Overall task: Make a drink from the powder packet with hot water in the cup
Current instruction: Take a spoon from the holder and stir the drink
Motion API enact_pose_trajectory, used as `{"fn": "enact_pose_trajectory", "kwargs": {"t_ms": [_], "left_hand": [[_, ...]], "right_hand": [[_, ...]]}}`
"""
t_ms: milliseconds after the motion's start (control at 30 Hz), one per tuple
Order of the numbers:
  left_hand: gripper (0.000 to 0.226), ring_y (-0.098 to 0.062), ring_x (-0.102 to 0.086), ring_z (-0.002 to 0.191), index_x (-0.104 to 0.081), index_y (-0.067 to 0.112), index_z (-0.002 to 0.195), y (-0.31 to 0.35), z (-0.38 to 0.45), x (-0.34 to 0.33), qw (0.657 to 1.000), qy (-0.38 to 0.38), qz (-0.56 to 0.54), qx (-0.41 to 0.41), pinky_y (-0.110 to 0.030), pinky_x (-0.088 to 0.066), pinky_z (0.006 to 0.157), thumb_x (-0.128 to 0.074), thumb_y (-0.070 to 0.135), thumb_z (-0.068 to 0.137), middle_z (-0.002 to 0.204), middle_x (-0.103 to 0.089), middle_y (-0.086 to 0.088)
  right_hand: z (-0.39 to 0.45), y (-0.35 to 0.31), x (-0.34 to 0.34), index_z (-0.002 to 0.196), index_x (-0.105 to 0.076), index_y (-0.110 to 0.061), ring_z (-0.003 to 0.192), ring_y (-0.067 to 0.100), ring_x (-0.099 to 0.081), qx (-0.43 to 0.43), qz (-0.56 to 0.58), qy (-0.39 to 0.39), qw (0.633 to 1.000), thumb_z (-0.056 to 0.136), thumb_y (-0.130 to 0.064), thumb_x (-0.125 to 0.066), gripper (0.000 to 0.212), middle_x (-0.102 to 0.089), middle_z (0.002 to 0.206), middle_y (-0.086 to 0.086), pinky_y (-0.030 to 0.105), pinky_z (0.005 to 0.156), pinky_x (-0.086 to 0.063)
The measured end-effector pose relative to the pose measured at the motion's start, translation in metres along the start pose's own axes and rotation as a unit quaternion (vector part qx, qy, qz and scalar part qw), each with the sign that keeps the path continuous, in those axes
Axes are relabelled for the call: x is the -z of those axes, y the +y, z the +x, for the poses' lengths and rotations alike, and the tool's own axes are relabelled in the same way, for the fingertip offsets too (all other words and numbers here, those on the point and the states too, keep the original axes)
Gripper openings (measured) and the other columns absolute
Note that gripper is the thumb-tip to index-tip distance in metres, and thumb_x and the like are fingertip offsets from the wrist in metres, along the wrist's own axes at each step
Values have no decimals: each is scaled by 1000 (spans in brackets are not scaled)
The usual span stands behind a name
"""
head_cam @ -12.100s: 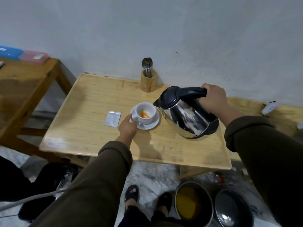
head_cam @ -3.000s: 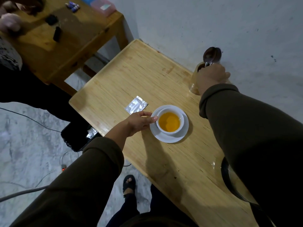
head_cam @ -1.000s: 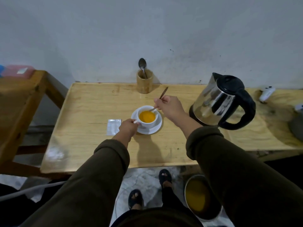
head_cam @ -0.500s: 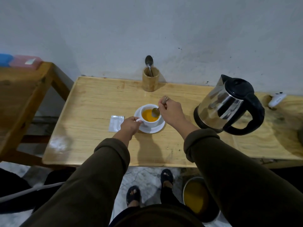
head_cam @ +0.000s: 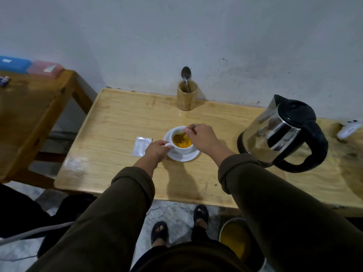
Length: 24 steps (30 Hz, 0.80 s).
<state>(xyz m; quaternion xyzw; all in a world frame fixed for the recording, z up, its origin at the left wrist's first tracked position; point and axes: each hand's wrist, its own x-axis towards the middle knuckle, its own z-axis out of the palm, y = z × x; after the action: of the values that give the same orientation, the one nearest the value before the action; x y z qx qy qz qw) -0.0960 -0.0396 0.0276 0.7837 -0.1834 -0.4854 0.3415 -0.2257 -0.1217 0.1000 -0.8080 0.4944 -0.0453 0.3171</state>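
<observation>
A white cup (head_cam: 183,149) full of orange liquid stands on a white saucer (head_cam: 181,156) in the middle of the light wooden table (head_cam: 117,122). My left hand (head_cam: 157,149) pinches the cup's handle at its left side. My right hand (head_cam: 201,137) holds a spoon (head_cam: 179,137) by its handle, and the bowl of the spoon sits in the drink. A silver powder packet (head_cam: 141,146) lies flat just left of the saucer. The steel kettle (head_cam: 282,132) with black lid and handle stands to the right.
A wooden holder (head_cam: 187,97) with one spoon stands at the back against the wall. A white object (head_cam: 348,130) lies at the far right. A darker table (head_cam: 33,107) with blue and pink boxes is on the left. Under the table stands a pot (head_cam: 236,239) of yellow liquid.
The kettle has been set down on the right. My right hand took a spoon from the holder and has lowered its bowl into the orange drink. My left hand stays on the cup handle.
</observation>
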Motion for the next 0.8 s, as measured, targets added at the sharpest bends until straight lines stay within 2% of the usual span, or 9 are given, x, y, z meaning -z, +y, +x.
{"fn": "enact_pose_trajectory", "kwargs": {"t_ms": [67,167,300,500,633,800], "left_hand": [[31,-34,-62,115,-65,18,116,0,-1,0,1000,3,-4,3,-45,-51,102,-65,29,87,123,-65,-15],[32,-33,-62,115,-65,19,118,0,-2,0,1000,2,-5,8,-45,-51,102,-64,30,87,123,-65,-14],[35,-32,-62,116,-64,20,120,1,-3,0,1000,5,-4,11,-45,-51,102,-64,32,87,124,-65,-13],[30,-31,-63,114,-65,19,117,2,-5,0,1000,5,-6,8,-45,-51,101,-63,29,89,123,-65,-12],[29,-31,-64,111,-64,21,116,2,-5,0,1000,7,-2,6,-45,-52,100,-63,30,88,122,-65,-12],[32,-31,-63,114,-65,19,118,3,-6,-1,1000,12,-1,4,-44,-51,101,-63,29,88,124,-65,-12]], "right_hand": [[1,1,1,100,-71,-6,103,27,-62,2,7,-7,1000,97,-27,-43,35,-72,106,13,32,90,-46],[4,3,2,94,-70,-6,101,27,-62,3,8,-13,1000,96,-25,-45,31,-72,103,13,33,88,-45],[7,5,3,104,-65,-10,100,29,-60,11,-39,-14,999,97,-26,-43,28,-69,105,13,31,79,-43],[6,5,1,113,-67,-18,106,27,-57,35,-104,18,994,98,-29,-40,32,-69,113,8,37,87,-49],[5,5,0,111,-69,-18,106,26,-61,18,-40,-1,999,96,-32,-45,31,-70,113,7,37,90,-49],[4,4,0,104,-69,-14,101,27,-63,22,-26,-22,999,95,-34,-45,32,-73,103,9,37,89,-49]]}}
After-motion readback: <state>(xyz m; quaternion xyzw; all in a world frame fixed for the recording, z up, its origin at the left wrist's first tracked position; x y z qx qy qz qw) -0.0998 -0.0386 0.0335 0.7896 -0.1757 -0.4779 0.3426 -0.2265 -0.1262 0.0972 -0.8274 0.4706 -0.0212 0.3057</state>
